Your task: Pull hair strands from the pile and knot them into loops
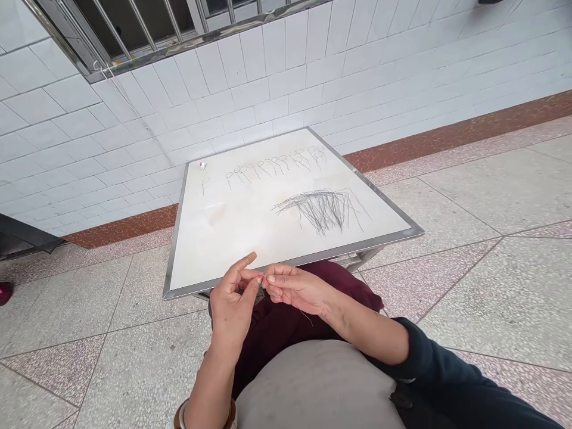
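My left hand [233, 298] pinches with thumb and forefinger just over the table's near edge. Its fingertips meet those of my right hand [300, 288], which is also closed in a pinch. A thin wire-like strand [308, 319] trails out below my right hand; the part between the fingertips is mostly hidden. Beyond the hands, a loose pile of thin dark strands [328, 208] lies on the white table [232, 238]. Further back, a row of similar strands with looped tops [279, 164] stretches across the tabletop, and a single looped strand [204, 183] lies apart at the left.
A small white and red object [202, 165] sits at the table's far left corner. The table has a grey metal rim [176, 238] and stands near a white tiled wall [268, 71]. A barred window [147, 27] is above. A dark red object [5, 293] rests on the floor at left.
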Available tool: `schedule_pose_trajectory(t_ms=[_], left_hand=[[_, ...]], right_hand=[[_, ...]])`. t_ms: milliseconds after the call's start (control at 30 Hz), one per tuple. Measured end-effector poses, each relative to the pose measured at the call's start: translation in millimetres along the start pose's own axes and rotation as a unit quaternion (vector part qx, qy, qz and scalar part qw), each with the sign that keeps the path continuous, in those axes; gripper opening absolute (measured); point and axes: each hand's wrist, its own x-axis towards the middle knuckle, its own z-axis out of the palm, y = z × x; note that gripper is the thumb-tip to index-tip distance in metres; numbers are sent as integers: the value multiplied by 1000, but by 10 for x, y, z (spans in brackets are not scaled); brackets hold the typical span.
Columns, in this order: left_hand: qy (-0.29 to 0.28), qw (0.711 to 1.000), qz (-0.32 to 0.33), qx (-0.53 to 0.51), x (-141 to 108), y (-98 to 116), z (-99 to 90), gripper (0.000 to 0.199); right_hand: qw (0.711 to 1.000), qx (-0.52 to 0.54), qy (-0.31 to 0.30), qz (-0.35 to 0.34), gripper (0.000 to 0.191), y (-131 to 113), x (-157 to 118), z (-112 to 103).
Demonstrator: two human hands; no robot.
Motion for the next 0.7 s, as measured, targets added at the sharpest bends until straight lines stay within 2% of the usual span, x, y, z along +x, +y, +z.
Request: schedule_pose_trajectory(t_ms=[200,400,600,700], left_hand=[[-4,999,1,-39,-7,-8,28,40],[14,997,13,-78,17,-2,21,42],[-4,994,-10,-105,6,22,8,44],[-3,994,-15,-106,-8,35,19,41]], right_hand=[[999,-19,35,-32,23,21,13,50],[1000,23,16,5,22,12,-7,64],[1000,20,14,0,17,20,-2,43],[999,17,33,-4,16,30,17,60]])
